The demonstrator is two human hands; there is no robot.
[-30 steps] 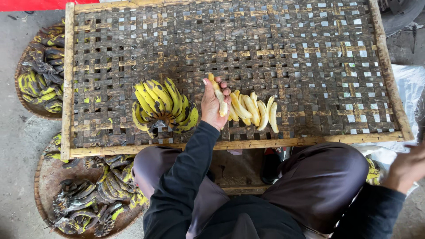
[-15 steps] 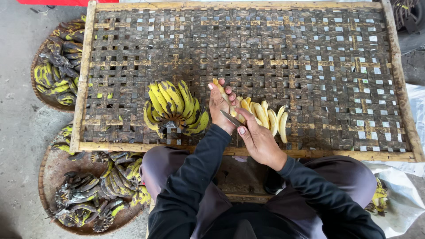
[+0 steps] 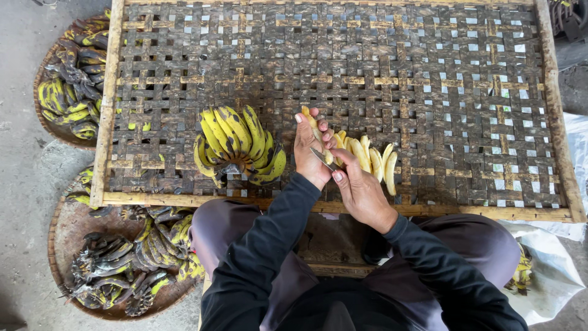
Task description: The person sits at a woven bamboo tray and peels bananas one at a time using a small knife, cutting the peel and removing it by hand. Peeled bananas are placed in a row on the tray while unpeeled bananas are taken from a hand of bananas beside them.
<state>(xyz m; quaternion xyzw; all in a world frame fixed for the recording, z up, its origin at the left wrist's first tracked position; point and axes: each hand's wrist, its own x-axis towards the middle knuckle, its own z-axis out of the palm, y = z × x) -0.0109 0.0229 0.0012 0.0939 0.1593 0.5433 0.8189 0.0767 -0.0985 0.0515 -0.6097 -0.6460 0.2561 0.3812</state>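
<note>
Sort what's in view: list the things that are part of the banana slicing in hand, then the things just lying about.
In hand: left hand holding a peeled banana; right hand with a knife; sliced banana strips; woven drying rack; unpeeled banana bunch.

Lying about: baskets of peels; white sack.
</note>
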